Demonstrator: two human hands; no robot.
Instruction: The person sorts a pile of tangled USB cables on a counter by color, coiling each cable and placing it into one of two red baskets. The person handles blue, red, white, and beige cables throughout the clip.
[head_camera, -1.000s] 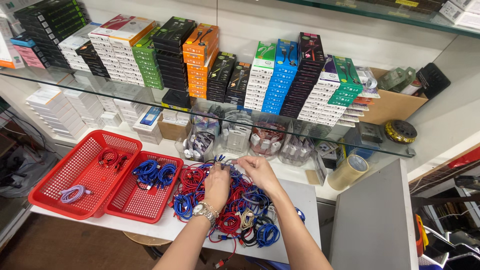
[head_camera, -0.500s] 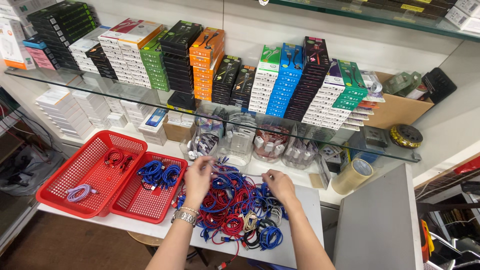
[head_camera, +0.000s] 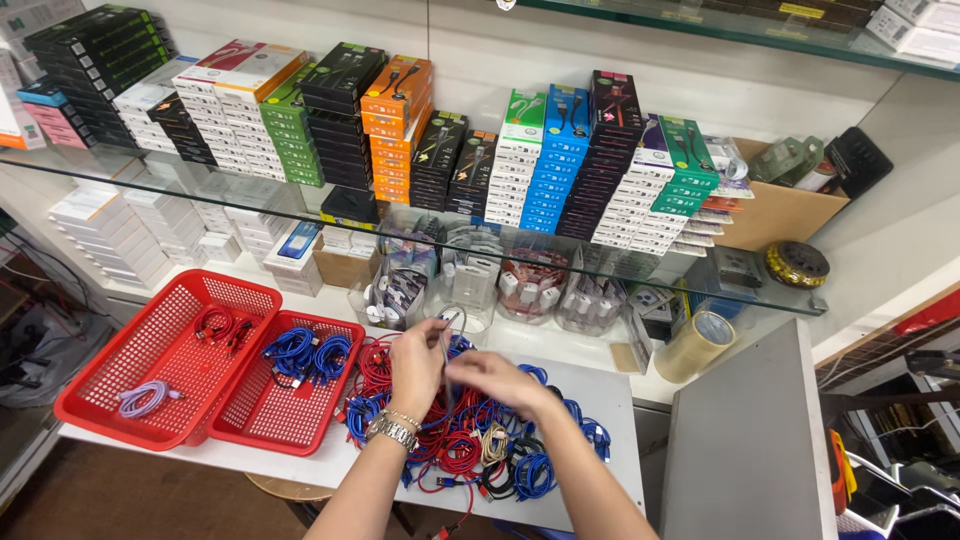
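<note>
A heap of coiled red, blue, black and beige cables (head_camera: 470, 440) lies on the white counter (head_camera: 600, 400) in front of me. Above the heap, my left hand (head_camera: 415, 365), with a metal watch on its wrist, and my right hand (head_camera: 495, 378) are close together, both pinching one thin grey cable (head_camera: 447, 340) that runs up between them. To the left stand two red mesh baskets: the nearer one (head_camera: 255, 425) holds blue cable coils (head_camera: 305, 355), the farther one (head_camera: 130, 365) holds red coils (head_camera: 222, 325) and one lilac coil (head_camera: 145, 398).
A glass shelf (head_camera: 400, 215) above the counter carries stacks of coloured boxes. Clear tubs of small items (head_camera: 470, 280) stand under it at the back. A roll of tape (head_camera: 695, 345) and a grey panel (head_camera: 745, 440) are at the right.
My hands have come together from spread apart on the heap and lifted a thin grey cable out of it. The view has shifted slightly.
</note>
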